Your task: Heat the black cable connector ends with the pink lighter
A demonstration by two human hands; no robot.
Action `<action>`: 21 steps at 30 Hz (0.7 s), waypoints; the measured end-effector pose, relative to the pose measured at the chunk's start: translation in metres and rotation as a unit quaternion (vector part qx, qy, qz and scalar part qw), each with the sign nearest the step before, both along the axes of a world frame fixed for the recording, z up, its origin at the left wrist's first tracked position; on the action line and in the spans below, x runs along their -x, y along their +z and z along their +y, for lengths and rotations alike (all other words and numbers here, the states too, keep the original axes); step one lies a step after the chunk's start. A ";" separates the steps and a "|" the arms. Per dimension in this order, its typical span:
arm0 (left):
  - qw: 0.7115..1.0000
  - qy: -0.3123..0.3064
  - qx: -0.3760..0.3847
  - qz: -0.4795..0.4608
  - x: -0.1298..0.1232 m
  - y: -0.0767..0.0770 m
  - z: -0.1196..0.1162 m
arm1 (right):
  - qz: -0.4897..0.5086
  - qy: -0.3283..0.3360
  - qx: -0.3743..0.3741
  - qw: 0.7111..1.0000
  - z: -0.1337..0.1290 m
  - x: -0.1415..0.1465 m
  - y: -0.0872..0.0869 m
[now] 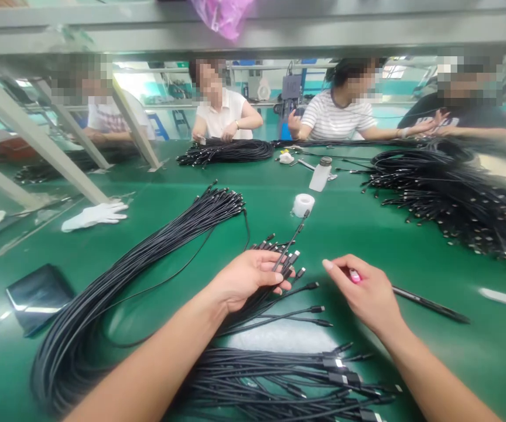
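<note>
My left hand is closed around the ends of a bunch of black cables, their metal-tipped plugs showing past the fingers. One cable end sticks up from between thumb and fingers, apart from the others. To its right, my right hand is curled, with a small pink-and-white thing showing between thumb and fingers; its kind is unclear. A dark pen-like stick extends behind that hand; I cannot tell whether the hand holds it. More cables lie below, plugs toward the right.
The looped cable bundle curves across the green table. Ahead are a tape roll and a bottle; white gloves and a dark flat object lie left. A cable heap lies right. Several people sit opposite.
</note>
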State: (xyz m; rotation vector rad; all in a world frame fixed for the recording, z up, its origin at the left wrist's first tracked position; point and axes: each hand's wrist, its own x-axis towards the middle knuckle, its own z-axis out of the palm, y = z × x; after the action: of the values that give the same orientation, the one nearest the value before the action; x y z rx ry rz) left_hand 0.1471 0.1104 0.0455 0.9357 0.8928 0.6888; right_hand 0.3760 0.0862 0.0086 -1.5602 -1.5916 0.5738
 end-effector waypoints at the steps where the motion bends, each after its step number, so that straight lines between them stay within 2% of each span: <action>1: 1.000 -0.003 -0.001 -0.002 -0.001 -0.001 0.000 | -0.006 0.024 -0.010 1.000 -0.001 0.001 -0.001; 6: 1.000 -0.010 -0.008 0.005 -0.005 -0.006 -0.002 | -0.056 0.219 -0.067 0.972 -0.009 0.014 -0.009; 9: 1.000 0.010 -0.014 0.017 -0.008 -0.008 -0.004 | -0.107 0.289 -0.064 0.949 -0.013 0.020 -0.012; 12: 0.999 0.025 -0.024 0.033 -0.009 -0.009 -0.005 | -0.136 0.322 -0.039 0.936 -0.016 0.023 -0.011; 21: 0.995 0.060 -0.040 0.068 -0.011 -0.009 -0.005 | -0.150 0.358 0.015 0.921 -0.022 0.023 -0.005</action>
State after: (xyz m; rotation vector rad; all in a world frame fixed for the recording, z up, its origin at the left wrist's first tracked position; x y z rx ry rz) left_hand 0.1582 0.1056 0.0363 1.0161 1.0539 0.7748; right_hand 0.3526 0.0642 0.0033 -1.0806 -2.4202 0.7664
